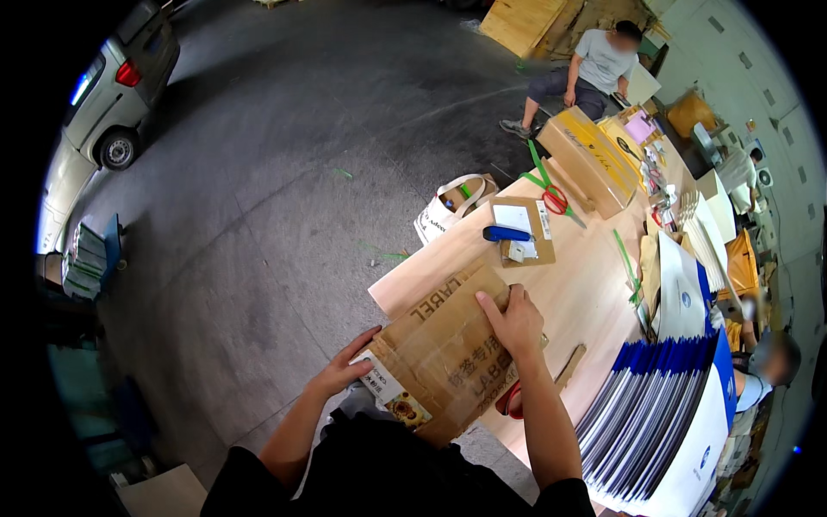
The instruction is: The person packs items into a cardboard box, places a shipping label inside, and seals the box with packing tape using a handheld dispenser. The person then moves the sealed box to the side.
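Observation:
A brown cardboard box [431,332], taped and printed with dark characters, is tilted at the table's near edge, close to my body. My left hand [342,369] grips its left end, the thumb beside a white label with a flower picture. Across the far right part of the box lies my right hand [514,323], thumb on the top face and fingers curled over the edge. The box's underside is hidden. Red-handled scissors [510,401] lie partly hidden beside my right forearm.
On the wooden table [594,293] are a blue stapler [506,233] on a flat carton, another pair of red-handled scissors [556,200], a long taped box [590,159] and a stack of blue-white folders [655,414]. A tote bag [452,207] stands beyond the edge. A person [594,73] sits at the far end.

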`<action>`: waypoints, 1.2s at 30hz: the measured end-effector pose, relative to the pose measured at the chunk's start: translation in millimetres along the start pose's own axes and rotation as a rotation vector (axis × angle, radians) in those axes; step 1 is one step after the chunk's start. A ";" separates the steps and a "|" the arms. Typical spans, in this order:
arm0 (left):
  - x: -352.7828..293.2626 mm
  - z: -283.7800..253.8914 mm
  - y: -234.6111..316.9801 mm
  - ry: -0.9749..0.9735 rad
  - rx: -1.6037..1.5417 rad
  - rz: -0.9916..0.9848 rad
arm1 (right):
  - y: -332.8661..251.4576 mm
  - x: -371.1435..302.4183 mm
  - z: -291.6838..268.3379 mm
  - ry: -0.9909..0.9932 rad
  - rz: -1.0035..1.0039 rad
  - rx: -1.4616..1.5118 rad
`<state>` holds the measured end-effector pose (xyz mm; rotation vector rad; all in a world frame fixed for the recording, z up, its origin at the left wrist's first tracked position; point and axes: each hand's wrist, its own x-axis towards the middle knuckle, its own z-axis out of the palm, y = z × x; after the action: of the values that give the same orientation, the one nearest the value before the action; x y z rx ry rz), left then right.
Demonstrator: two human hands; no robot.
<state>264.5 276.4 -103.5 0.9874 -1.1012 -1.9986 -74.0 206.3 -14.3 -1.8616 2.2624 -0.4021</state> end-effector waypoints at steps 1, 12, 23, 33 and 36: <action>-0.3 1.0 3.2 -0.004 -0.009 -0.002 | 0.2 1.1 0.2 -0.002 -0.010 0.003; 2.5 -3.2 -17.7 0.036 -0.062 0.001 | 8.2 8.0 11.6 0.019 -0.065 0.001; 28.1 43.8 97.8 0.236 0.860 0.132 | 30.8 -55.2 -11.2 0.415 0.045 0.427; 125.0 112.1 85.7 -0.063 1.547 0.354 | 84.3 -226.6 50.0 0.381 0.197 0.066; 124.0 104.8 96.2 -0.054 1.287 0.322 | 86.4 -223.7 74.0 0.285 0.189 -0.215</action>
<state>129.8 175.6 -18.0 1.1802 -2.4647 -0.9007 -87.3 434.1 -118.8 -1.7562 2.7427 -0.4327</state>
